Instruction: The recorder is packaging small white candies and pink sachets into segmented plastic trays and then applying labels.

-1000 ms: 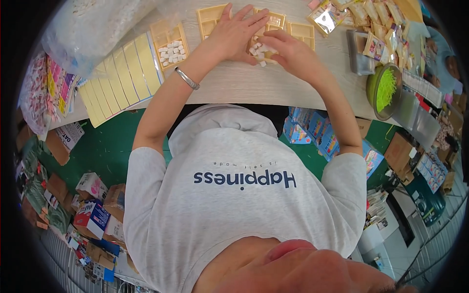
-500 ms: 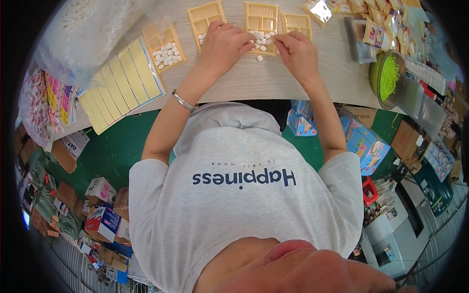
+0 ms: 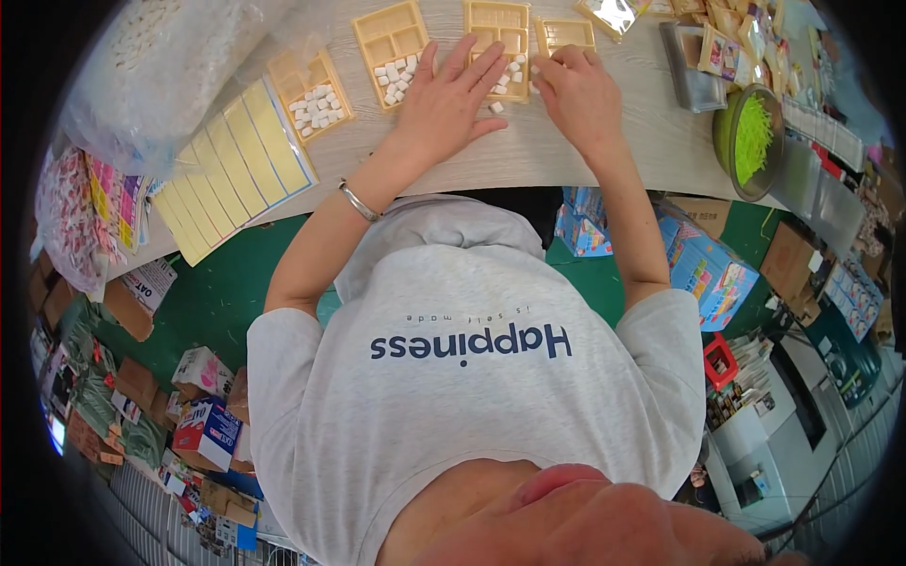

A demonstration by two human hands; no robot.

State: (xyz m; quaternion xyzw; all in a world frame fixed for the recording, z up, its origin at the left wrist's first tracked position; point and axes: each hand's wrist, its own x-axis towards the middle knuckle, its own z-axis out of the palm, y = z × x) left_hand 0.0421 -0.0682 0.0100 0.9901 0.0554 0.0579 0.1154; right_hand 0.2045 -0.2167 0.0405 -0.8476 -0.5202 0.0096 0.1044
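My left hand (image 3: 453, 99) lies open with fingers spread over the lower part of a pale yellow compartment tray (image 3: 497, 13). Small white blocks (image 3: 515, 68) show in that tray beside my fingertips; the rest are covered. Just right of it, my right hand (image 3: 578, 102) has its fingers bent together, and what the pinch holds, if anything, I cannot make out. Behind those fingers sits another yellow tray (image 3: 566, 36). Near my left thumb, a single white block (image 3: 497, 108) rests on the table. Left of my hand, two more trays (image 3: 392, 40) hold white blocks in their near compartments.
At the left are a clear plastic bag (image 3: 142, 85) of white pieces and yellow sheets (image 3: 231, 156). A bowl (image 3: 725, 141) of bright green shreds stands at the table's right edge, near a clear container (image 3: 694, 71) and small wrapped packets (image 3: 746, 47).
My left hand has gone from closed fingers at the tray's side to spread fingers over its near part. The right hand has shifted slightly away from the blocks.
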